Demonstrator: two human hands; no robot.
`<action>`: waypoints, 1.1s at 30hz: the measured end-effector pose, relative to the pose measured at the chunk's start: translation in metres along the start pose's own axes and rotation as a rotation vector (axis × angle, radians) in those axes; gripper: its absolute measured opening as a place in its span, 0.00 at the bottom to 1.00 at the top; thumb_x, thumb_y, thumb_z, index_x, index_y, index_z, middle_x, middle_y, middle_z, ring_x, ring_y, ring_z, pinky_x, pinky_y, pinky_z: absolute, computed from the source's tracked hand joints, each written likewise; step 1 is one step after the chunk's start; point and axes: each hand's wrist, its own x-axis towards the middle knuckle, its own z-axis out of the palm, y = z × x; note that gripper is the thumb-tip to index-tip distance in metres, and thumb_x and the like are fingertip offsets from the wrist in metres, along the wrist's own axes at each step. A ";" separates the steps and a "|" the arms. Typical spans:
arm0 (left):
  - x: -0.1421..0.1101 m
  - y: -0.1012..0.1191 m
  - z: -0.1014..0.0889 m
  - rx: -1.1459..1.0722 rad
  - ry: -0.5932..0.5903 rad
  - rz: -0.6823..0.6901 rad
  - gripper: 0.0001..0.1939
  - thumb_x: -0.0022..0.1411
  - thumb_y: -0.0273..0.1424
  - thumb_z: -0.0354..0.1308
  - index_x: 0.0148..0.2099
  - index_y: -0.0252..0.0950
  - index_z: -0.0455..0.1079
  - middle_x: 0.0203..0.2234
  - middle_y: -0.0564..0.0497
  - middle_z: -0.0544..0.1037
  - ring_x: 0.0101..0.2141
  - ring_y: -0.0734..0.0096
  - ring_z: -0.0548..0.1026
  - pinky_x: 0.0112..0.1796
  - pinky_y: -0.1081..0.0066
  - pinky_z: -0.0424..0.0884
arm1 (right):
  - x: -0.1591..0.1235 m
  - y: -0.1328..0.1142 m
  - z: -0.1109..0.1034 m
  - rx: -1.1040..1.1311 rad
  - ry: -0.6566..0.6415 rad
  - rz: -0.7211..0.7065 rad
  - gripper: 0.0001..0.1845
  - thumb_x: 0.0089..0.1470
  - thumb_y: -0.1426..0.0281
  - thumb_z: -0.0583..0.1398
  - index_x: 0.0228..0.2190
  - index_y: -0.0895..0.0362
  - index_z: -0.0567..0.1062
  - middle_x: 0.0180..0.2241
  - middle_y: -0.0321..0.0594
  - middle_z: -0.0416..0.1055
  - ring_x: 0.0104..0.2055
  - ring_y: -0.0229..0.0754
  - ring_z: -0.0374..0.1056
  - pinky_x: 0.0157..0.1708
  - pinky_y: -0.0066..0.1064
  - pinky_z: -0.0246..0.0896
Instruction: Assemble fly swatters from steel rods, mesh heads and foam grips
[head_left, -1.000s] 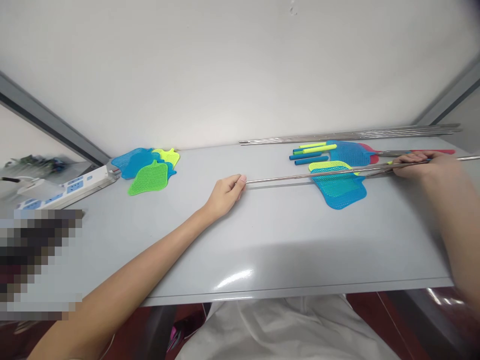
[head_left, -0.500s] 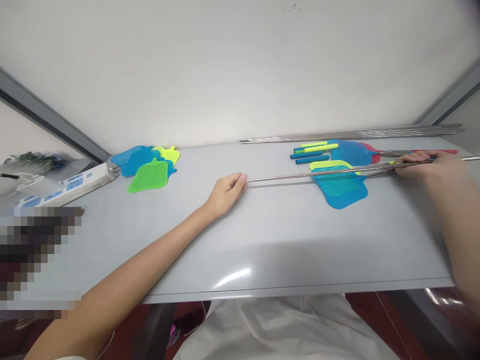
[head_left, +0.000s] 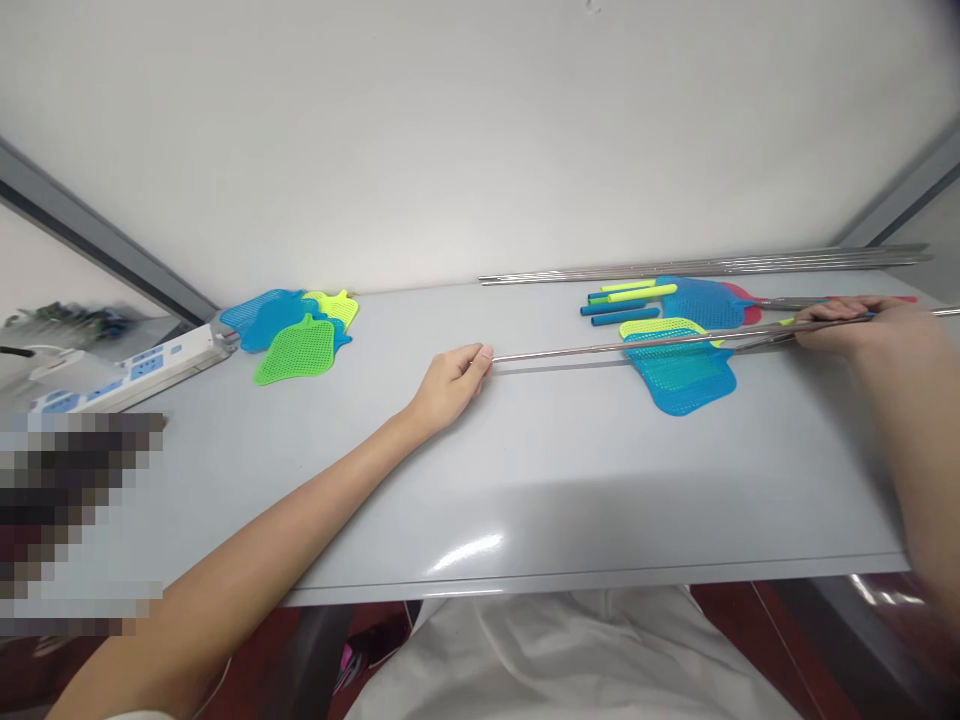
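Observation:
A long thin metal rod (head_left: 559,352) stretches across the right half of the table. Its left end is pinched between the thumb and fingers of my left hand (head_left: 456,385). Far along the same rod, my right hand (head_left: 851,325) is closed around it, with its fingertips partly hidden. Beneath the rod lie a blue fly swatter (head_left: 679,372) and a yellow one (head_left: 637,328), their shafts running toward my right hand. Behind them rests another blue mesh swatter (head_left: 705,303) over a red one (head_left: 752,312). Blue, green and yellow tubes (head_left: 641,294) lie just left of that.
A bundle of metal rods (head_left: 705,269) lies along the wall at the back right. Loose swatter heads, with a green one (head_left: 296,353) on top, are piled at the back left. A white power strip (head_left: 154,365) runs along the table's left side. The table's front edge (head_left: 600,582) is near my lap.
Almost nothing differs. My right hand has shifted very slightly to the right along the rod; my left hand stays at the rod's end.

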 end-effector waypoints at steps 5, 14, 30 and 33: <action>-0.001 0.001 0.000 -0.019 0.012 -0.004 0.22 0.65 0.43 0.38 0.26 0.36 0.61 0.14 0.57 0.62 0.19 0.76 0.60 0.24 0.75 0.58 | 0.000 -0.001 0.001 0.011 0.013 0.019 0.11 0.52 0.77 0.41 0.21 0.56 0.44 0.14 0.27 0.37 0.11 0.28 0.38 0.09 0.22 0.37; -0.001 -0.001 0.001 -0.091 0.009 -0.022 0.22 0.65 0.43 0.37 0.27 0.36 0.61 0.14 0.57 0.62 0.20 0.76 0.61 0.25 0.75 0.58 | -0.005 -0.002 0.004 0.017 0.023 0.012 0.11 0.52 0.78 0.41 0.22 0.56 0.43 0.14 0.27 0.37 0.11 0.28 0.37 0.10 0.21 0.38; 0.000 0.000 0.000 -0.090 0.009 -0.030 0.18 0.65 0.36 0.40 0.26 0.36 0.62 0.13 0.57 0.62 0.20 0.76 0.61 0.26 0.75 0.58 | -0.013 0.002 0.011 0.034 0.083 -0.037 0.13 0.49 0.78 0.44 0.21 0.56 0.41 0.14 0.28 0.36 0.12 0.27 0.36 0.10 0.19 0.35; 0.000 0.001 0.000 -0.056 0.009 -0.027 0.18 0.64 0.37 0.41 0.26 0.36 0.61 0.14 0.57 0.63 0.20 0.76 0.61 0.25 0.75 0.58 | -0.014 0.002 0.011 0.038 0.086 -0.033 0.13 0.49 0.77 0.43 0.21 0.56 0.41 0.14 0.28 0.36 0.11 0.27 0.37 0.10 0.19 0.34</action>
